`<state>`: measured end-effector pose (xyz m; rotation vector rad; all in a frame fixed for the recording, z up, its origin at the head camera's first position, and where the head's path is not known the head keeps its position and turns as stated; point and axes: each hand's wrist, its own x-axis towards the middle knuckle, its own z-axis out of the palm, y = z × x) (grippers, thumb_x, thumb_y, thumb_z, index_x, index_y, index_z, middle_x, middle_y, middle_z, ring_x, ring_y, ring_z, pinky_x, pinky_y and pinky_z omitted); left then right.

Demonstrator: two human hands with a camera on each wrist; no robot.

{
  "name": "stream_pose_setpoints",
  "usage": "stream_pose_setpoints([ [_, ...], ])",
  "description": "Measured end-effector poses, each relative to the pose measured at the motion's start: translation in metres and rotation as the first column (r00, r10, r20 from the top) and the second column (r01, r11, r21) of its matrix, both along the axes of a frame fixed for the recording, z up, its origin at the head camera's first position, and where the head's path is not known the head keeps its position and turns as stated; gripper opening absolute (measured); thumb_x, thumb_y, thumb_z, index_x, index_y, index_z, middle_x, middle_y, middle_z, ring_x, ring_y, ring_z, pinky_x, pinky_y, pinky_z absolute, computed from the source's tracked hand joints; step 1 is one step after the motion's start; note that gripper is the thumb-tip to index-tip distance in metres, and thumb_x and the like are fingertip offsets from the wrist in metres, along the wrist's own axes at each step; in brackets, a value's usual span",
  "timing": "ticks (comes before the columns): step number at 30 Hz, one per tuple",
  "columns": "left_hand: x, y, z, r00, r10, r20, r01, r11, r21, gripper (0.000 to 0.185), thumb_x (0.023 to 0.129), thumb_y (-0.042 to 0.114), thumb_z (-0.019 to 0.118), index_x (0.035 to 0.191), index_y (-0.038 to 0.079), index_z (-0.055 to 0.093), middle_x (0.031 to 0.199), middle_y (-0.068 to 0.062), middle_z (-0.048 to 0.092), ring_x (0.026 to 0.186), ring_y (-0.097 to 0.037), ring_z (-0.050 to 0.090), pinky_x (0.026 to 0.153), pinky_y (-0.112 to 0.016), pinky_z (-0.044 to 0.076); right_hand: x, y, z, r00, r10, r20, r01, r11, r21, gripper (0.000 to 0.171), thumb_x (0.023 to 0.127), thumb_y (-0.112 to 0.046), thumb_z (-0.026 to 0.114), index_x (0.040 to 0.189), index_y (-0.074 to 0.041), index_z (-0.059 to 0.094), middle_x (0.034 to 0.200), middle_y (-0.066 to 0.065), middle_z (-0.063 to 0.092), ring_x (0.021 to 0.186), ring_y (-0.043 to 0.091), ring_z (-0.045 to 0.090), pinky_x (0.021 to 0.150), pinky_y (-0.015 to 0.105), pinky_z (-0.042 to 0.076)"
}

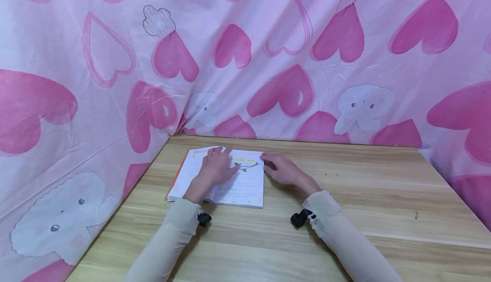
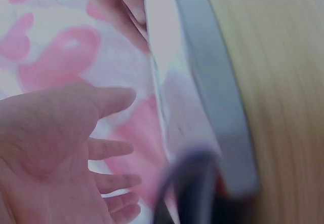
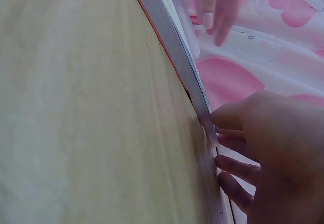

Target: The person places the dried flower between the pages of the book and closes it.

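Note:
An open book [image 1: 245,194] with white printed pages and a drawing of a green plant lies on the wooden table. An orange-red cover edge shows at its left. My left hand [image 1: 216,167] is over the middle of the book with its fingers spread; in the left wrist view its thumb and fingers [image 2: 114,150] are apart and hold nothing. At the book's right edge is my right hand [image 1: 284,169], its fingers loosely bent. The right wrist view has the thumb touching the page edges near a corner of the book [image 3: 190,72], the other fingers spread below it.
A pink cloth [image 1: 284,90] with hearts and white cartoon animals hangs behind and to the left of the wooden table [image 1: 364,196]. Black straps with small dark devices [image 1: 301,219] sit at both wrists, by the cuffs of pale sleeves [image 1: 349,239].

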<state>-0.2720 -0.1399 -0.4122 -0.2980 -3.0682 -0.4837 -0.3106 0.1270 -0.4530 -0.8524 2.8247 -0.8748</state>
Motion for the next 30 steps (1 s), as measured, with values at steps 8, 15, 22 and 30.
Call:
stream_pose_setpoints([
  [8,0.019,0.031,0.001,0.953,-0.303,0.030,0.298,0.949,0.100,0.041,0.097,0.040,0.082,0.114,0.007,0.066,0.105,-0.008,0.067,0.097,-0.022,0.059,0.091,-0.039,0.053,0.000,0.001,-0.002,1.000,-0.002,-0.016,0.003,1.000,0.011,0.050,0.111,-0.023,0.062,0.158,-0.010,0.055,0.167,0.014,0.051,0.157,0.037,0.045,0.130,0.057,0.034],
  [15,0.024,0.036,-0.012,0.923,-0.367,0.116,0.353,0.927,0.126,0.048,0.095,0.048,0.083,0.118,0.013,0.059,0.100,-0.001,0.055,0.096,-0.018,0.050,0.088,-0.034,0.047,0.002,-0.001,0.001,1.000,-0.003,-0.010,0.003,1.000,0.007,0.050,0.110,-0.021,0.063,0.157,-0.009,0.056,0.166,0.015,0.052,0.157,0.037,0.045,0.130,0.058,0.034],
  [22,0.012,0.027,-0.035,0.911,-0.409,0.054,0.399,0.907,0.136,0.051,0.096,0.058,0.078,0.118,0.017,0.056,0.099,-0.001,0.052,0.094,-0.019,0.048,0.083,-0.037,0.045,0.002,-0.002,0.001,1.000,-0.006,-0.006,0.006,1.000,0.019,0.051,0.110,-0.023,0.063,0.158,-0.010,0.055,0.167,0.014,0.050,0.158,0.036,0.044,0.130,0.058,0.034],
  [30,0.010,0.029,-0.034,0.892,-0.451,0.041,0.439,0.882,0.171,0.044,0.101,0.052,0.074,0.120,0.016,0.055,0.097,0.000,0.057,0.094,-0.019,0.052,0.089,-0.038,0.047,0.003,-0.001,0.002,1.000,-0.015,0.002,0.015,1.000,0.026,0.051,0.110,-0.023,0.063,0.159,-0.009,0.055,0.168,0.015,0.049,0.159,0.037,0.043,0.131,0.058,0.033],
])
